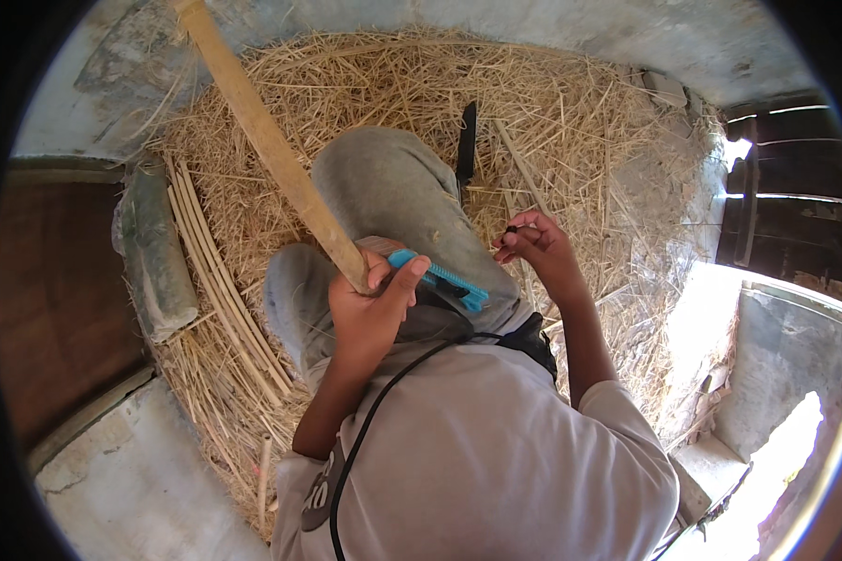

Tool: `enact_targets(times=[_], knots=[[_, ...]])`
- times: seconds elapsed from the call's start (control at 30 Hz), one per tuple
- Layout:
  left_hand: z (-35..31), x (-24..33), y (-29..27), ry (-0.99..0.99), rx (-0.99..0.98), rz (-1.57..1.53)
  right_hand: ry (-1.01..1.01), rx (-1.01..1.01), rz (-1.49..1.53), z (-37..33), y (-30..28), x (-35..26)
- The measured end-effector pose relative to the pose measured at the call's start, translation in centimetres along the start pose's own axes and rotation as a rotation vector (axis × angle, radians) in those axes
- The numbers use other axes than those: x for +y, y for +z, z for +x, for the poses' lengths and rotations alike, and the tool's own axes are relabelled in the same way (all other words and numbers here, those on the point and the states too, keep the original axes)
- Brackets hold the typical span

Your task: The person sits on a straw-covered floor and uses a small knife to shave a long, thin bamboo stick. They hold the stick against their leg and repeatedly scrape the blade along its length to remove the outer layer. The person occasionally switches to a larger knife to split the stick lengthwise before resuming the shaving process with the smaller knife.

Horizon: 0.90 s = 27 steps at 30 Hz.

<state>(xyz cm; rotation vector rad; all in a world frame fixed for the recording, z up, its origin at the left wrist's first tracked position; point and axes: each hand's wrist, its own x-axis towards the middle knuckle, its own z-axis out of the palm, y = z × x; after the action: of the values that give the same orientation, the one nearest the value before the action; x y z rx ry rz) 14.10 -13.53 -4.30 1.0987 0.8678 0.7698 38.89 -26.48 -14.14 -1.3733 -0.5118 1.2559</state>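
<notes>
My left hand (365, 309) is closed around the lower end of a long flat bamboo strip (271, 145), which slants up to the far left. Between its thumb and fingers, the same hand grips a turquoise utility knife (449, 283) with a ridged edge. Its far end points right, above my lap. To the right, apart from the knife, my right hand (538, 248) pinches a small dark piece (511, 230) at its fingertips. What that piece is cannot be made out.
Straw (571, 112) covers the floor around my bent legs. A dark flat blade (467, 140) stands beyond my knee. Several thin bamboo strips (220, 271) and a thick greenish log-like piece (159, 252) lie at left. A black cable (384, 388) crosses my shirt. Walls surround the space.
</notes>
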Motion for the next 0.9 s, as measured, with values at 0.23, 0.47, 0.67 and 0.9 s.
enact_targets(times=[0.23, 0.47, 0.67, 0.9], knots=[[0.1, -0.5, 0.4, 0.023, 0.060, -0.004, -0.284, 0.094, -0.447, -4.0, 4.1, -1.8], [0.3, -0.4, 0.3, 0.036, 0.081, -0.071, -0.140, -0.005, -0.105, -5.7, 5.2, -2.1], [0.3, -0.5, 0.8, 0.047, 0.101, -0.168, -0.071, 0.010, 0.070, -6.4, 6.1, -1.8], [0.2, -0.5, 1.1, 0.027, 0.094, -0.231, 0.039, 0.120, 0.154, -6.3, 6.7, -2.0]])
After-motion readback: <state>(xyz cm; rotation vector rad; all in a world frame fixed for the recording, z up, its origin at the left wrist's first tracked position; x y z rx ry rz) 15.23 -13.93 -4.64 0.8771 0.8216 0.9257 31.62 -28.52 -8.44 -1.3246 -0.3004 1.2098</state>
